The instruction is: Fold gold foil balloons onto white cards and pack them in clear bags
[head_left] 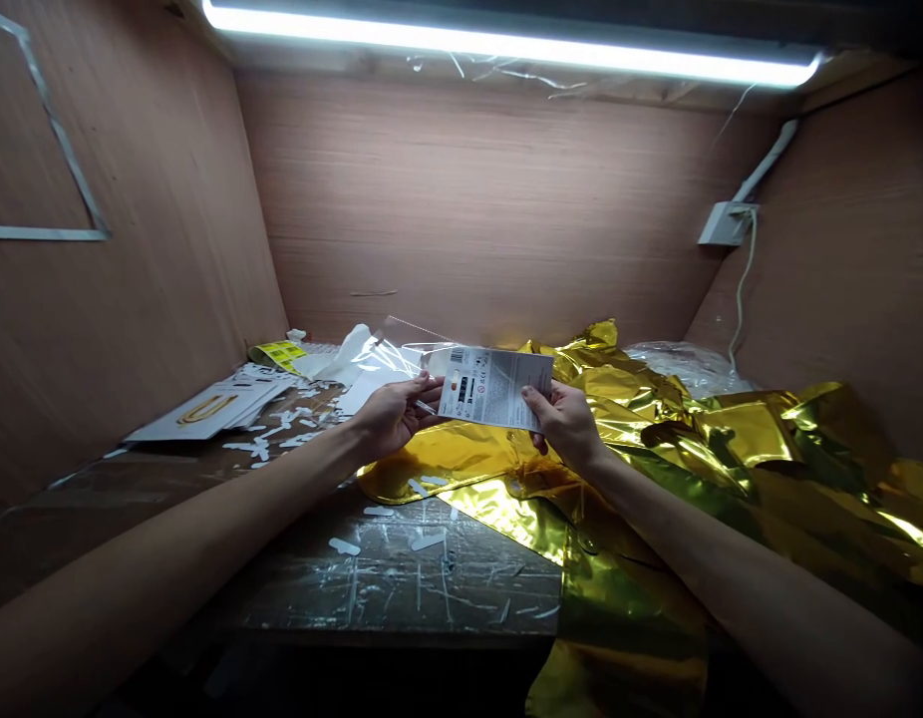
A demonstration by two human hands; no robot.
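Note:
A grey printed card (491, 391) with small text, a barcode and a hang hole is held up in the middle of the head view. My right hand (570, 421) pinches its right end, thumb on the printed face. At the card's left end, my left hand (394, 414) has thumb and fingers closed on a clear plastic bag (409, 344), which spreads up and back behind the fingers. Whether the card's left end lies inside the bag or only against it, I cannot tell. Crumpled gold foil (439, 454) lies beneath both hands.
More gold foil (761, 429) heaps over the right side and hangs off the front edge. Printed cards (199, 409) are stacked at left beside a yellow sheet (278, 355). White paper scraps (428, 541) dot the worn table (312, 588). Wooden walls (491, 209) enclose it beneath a tube light (506, 42).

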